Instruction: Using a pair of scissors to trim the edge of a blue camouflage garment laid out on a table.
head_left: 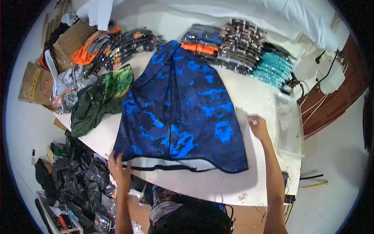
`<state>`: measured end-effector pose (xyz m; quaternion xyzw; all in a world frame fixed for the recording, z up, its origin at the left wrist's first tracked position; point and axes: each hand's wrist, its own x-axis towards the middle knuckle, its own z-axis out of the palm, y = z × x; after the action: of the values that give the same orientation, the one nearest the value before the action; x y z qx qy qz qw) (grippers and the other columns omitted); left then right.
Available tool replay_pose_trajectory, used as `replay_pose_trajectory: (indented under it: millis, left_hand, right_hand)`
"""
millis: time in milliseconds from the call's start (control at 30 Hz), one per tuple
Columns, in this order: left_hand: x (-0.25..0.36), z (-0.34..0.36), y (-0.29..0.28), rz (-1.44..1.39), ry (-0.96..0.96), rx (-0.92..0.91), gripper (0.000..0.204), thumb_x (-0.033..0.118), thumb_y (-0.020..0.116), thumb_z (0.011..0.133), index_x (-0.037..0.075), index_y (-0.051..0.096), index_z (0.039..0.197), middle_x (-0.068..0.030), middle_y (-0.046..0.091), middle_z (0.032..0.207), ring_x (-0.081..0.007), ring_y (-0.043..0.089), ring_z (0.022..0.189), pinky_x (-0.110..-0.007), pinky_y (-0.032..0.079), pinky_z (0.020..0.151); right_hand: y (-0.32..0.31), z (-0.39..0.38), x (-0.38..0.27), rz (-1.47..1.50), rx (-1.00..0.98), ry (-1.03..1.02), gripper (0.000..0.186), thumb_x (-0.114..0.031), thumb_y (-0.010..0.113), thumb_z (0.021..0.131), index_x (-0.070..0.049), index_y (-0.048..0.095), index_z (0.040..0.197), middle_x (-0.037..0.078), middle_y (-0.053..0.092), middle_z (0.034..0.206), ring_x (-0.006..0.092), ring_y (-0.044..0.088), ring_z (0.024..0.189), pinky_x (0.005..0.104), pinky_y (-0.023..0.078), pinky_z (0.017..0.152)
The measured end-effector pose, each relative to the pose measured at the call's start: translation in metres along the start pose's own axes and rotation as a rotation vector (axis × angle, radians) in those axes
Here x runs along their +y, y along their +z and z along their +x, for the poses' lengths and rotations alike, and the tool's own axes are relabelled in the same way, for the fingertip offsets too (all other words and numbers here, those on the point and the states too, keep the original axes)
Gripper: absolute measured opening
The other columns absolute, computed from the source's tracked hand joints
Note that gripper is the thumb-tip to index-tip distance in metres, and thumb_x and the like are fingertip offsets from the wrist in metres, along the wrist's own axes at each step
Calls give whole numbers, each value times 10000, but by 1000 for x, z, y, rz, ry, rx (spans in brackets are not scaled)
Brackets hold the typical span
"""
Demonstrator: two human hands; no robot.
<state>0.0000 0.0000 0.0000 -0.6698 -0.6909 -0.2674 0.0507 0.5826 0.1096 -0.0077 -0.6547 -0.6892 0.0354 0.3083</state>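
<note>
A zip-front jacket (pixel 191 117) in dark navy with bright blue camouflage patches lies spread over the white table, its long dark zip running down the middle. Toward me the dark-edged hem gapes a little and shows a pale lining. My left hand (pixel 119 170) is at the lower left corner of the hem, thumb and fingers closed about the edge. To the right of the jacket and apart from it, my right hand (pixel 258 126) is over the table with its fingers curled together. Whatever may be between those fingertips is too small and blurred to make out.
A crumpled dark green garment (pixel 95 105) lies left of the jacket. Stacks of bagged clothes (pixel 241 43) line the far side, with teal packs (pixel 274 68) at their right. Clear plastic bags (pixel 289 126) lie on the right edge. Black bags (pixel 85 175) heap below left.
</note>
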Motion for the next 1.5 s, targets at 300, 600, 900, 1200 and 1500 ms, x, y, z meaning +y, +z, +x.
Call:
replay_pose_trajectory:
  millis: [300, 600, 900, 1200, 1500]
  left_hand:
    - [129, -56, 33, -345, 291, -261, 367, 188, 727, 702, 67, 633, 1036, -151, 477, 1255, -355, 425, 1182, -521, 284, 999]
    - [140, -57, 36, -326, 228, -80, 161, 93, 732, 676, 46, 588, 729, -126, 562, 1080, -320, 488, 1065, -479, 329, 927]
    - [189, -60, 48, -516, 184, -328, 237, 84, 738, 673, 71, 655, 895, -40, 564, 860, -221, 533, 757, -357, 361, 671]
    - [177, -82, 56, -772, 34, -225, 141, -30, 707, 712, -10, 659, 843, -109, 610, 867, -222, 610, 752, -282, 498, 659]
    - [181, -83, 55, -782, -36, -173, 132, -39, 692, 731, -13, 640, 850, -110, 604, 862, -213, 607, 739, -278, 490, 645]
  right_hand:
    - [84, 28, -26, -19, 167, 172, 360, -101, 634, 709, -73, 635, 1068, 85, 583, 1148, 284, 515, 1096, 432, 407, 896]
    - [81, 39, -37, -339, 83, -73, 215, -51, 491, 776, -61, 664, 903, 80, 646, 944, 277, 580, 902, 391, 449, 776]
    - [-18, -46, -15, -323, -46, 438, 238, -156, 688, 699, -59, 663, 914, 150, 651, 893, 327, 637, 776, 393, 500, 684]
    - [-62, -110, -96, 525, 188, 505, 225, -59, 587, 869, -3, 556, 1085, 52, 641, 891, 116, 614, 793, 226, 453, 639]
    - [-24, -155, -204, 803, -247, 531, 446, -2, 648, 799, -41, 510, 1222, -7, 547, 868, 70, 499, 787, 207, 432, 707]
